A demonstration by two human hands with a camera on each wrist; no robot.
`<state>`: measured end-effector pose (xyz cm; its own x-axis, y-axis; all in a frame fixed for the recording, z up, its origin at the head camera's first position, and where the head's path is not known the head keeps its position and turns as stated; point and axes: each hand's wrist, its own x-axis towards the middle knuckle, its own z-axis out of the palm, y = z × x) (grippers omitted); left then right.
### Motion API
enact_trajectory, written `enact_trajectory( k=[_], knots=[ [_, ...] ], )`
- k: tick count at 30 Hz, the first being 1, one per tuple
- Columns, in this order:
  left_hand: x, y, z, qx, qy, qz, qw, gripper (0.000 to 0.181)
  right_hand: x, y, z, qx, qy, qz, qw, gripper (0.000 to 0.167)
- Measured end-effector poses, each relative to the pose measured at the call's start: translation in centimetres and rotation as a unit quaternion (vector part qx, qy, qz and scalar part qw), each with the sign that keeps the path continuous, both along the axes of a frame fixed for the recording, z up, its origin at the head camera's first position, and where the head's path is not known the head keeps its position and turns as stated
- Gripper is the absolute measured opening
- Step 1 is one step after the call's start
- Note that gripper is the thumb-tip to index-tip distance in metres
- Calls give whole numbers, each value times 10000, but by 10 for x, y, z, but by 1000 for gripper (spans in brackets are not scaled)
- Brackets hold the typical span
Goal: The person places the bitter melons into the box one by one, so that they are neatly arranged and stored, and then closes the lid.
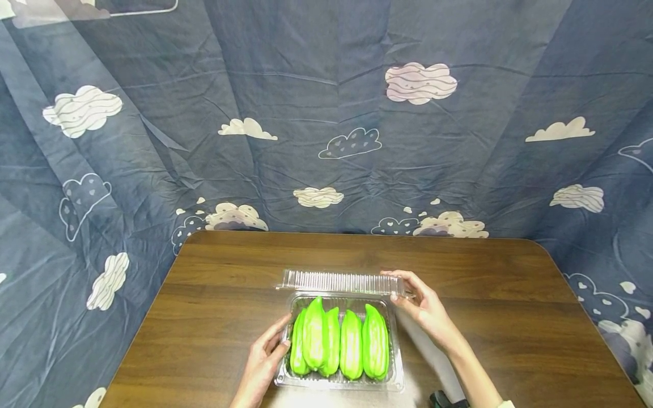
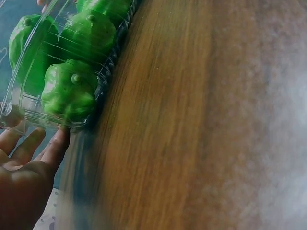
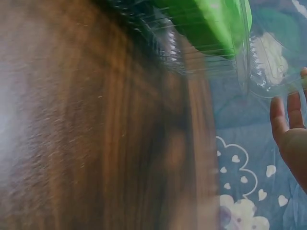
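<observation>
A clear plastic clamshell box (image 1: 339,385) sits near the table's front edge in the head view, with several long, ridged, bright green fruits (image 1: 351,345) side by side inside it. Their tips are pointed; the exact kind is unclear. The ribbed clear lid (image 1: 336,281) is raised along the far side. My left hand (image 1: 262,357) holds the box's left side, thumb over the rim. In the left wrist view its fingers (image 2: 57,143) touch the end of the box. My right hand (image 1: 425,309) pinches the lid's right end between thumb and fingers.
A brown wood-grain table (image 1: 214,306) with rounded far corners is beneath the box. Dark blue cloth (image 1: 336,85) with cloud prints hangs behind and at both sides. Beside the right forearm, a small black object (image 1: 441,399) shows at the lower edge.
</observation>
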<state>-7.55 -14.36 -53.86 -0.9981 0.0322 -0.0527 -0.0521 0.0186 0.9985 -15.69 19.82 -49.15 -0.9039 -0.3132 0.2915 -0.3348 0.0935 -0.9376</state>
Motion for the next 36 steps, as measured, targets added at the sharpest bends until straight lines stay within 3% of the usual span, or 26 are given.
enact_trajectory(
  k=[5,15,27,36],
  knots=[
    [1,0,-1,-68,-34,8,10000,52,8,1,-1,-151,114,375,9991,46],
    [-1,1,0,216,33,43,9998,49,23,1,-8,-59,298,394,9988,49],
    [0,-4,-1,187,27,-113,9998,52,45,-2,-23,737,884,220,9931,58],
    [0,-8,-1,92,65,-308,9995,50,58,-3,-26,1142,912,141,9892,60]
  ],
)
